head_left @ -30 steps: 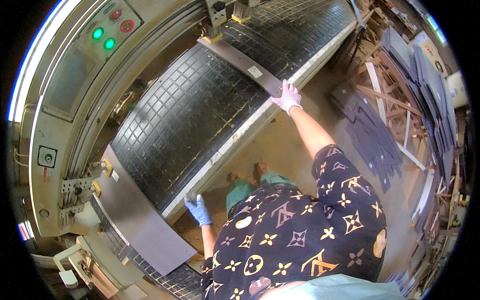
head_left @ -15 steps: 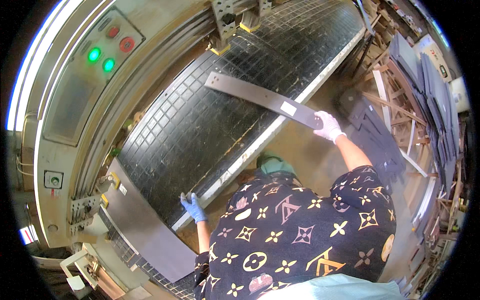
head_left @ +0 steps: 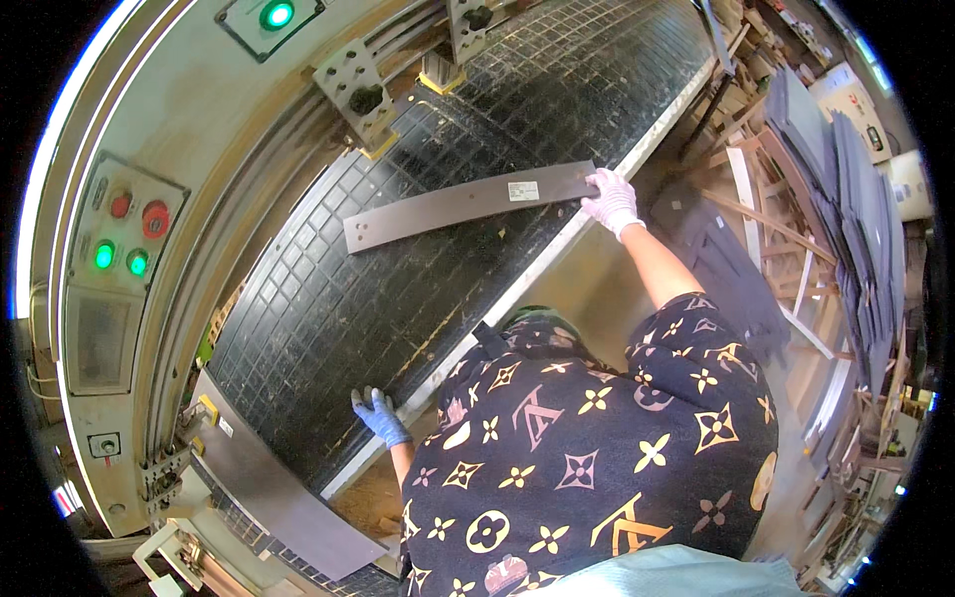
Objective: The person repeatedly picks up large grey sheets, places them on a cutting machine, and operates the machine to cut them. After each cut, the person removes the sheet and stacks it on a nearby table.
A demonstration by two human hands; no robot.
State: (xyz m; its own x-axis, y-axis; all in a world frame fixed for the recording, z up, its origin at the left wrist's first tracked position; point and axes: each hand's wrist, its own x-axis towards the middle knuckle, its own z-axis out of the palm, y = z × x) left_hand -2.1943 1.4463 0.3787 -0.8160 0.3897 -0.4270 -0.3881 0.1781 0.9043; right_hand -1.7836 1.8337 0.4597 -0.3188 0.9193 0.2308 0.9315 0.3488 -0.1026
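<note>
My right hand (head_left: 611,203), in a pale pinkish-white glove, grips the right end of a long grey-brown panel strip (head_left: 438,213). The strip has a white label near my hand and small holes at its other end. It lies over the black gridded machine bed (head_left: 328,338); whether its whole length touches the bed I cannot tell. My left hand (head_left: 380,418), in a blue glove, is over the bed's near edge with fingers apart and holds nothing. Left of it, a second grey-brown panel (head_left: 279,488) lies across the bed's left end.
Along the far left runs a beige machine body with a control panel (head_left: 124,224) carrying lit green lamps and red buttons. Clamp blocks (head_left: 358,95) hang over the bed's far side. A pale metal rail (head_left: 557,244) edges the bed nearest me. Stacked dark panels (head_left: 846,209) and wood scraps stand at right.
The strip has swung round and moved left over the bed, its right end carried inward from past the rail by my right hand. My left hand's fingers have spread. The view has shifted.
</note>
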